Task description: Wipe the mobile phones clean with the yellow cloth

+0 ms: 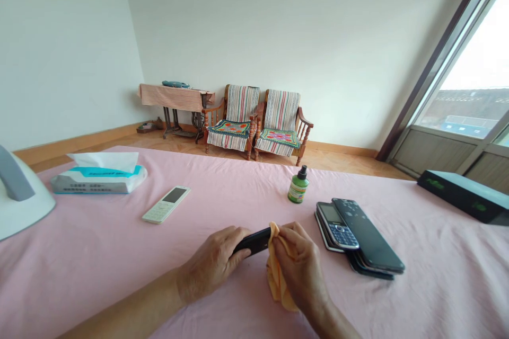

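Note:
My left hand grips one end of a black mobile phone, held edge-up above the pink cloth. Pinched in my right hand is a yellow cloth, folded over the phone's other end and hanging down below. Just right of my right hand lie stacked phones: a keypad phone on one pile and a large dark smartphone on the other. A green bottle with a black nozzle stands upright beyond my hands. To the left, a white keypad phone lies alone.
A tissue pack sits at the left, near a white rounded object at the edge. At the right is a black box. A pink sheet covers the surface. Two wooden chairs stand beyond, beside a cloth-covered table.

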The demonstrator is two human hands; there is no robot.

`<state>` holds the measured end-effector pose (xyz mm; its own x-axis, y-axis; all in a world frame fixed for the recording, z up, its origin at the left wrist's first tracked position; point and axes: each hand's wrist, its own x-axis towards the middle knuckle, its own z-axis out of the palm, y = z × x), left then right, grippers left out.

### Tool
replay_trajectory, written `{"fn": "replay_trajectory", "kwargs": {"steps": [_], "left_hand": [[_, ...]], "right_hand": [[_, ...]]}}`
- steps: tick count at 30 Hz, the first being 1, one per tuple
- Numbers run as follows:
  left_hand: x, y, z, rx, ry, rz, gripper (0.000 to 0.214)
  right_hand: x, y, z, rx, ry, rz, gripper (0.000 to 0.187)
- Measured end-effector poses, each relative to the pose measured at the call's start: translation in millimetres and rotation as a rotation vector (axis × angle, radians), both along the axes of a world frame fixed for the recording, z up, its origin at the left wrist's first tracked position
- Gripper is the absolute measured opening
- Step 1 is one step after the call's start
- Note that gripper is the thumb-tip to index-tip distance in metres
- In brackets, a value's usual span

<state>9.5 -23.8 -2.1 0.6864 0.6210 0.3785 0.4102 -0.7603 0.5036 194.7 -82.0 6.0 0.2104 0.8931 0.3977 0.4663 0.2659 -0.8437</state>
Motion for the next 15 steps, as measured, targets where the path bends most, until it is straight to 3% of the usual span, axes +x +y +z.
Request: {"fn": "replay_trajectory", "kwargs": {"steps": [3, 10, 15], "left_hand": [[0, -1, 0.5, 0.022, 0.007, -0.013, 0.015], [-1, 2, -1.6, 0.02, -0.051, 0.011, 0.016], [0, 2, -0.3, 0.024, -0.018, 0.009, 0.018]], "right_hand": [[-1, 0, 0.4, 0.026, 0.021, -0.022, 0.02], [2, 5, -10.9, -0.138, -0.05, -0.007, 0.023], [-2, 0, 1.7, -0.045, -0.042, -0.052, 0.022]]}}
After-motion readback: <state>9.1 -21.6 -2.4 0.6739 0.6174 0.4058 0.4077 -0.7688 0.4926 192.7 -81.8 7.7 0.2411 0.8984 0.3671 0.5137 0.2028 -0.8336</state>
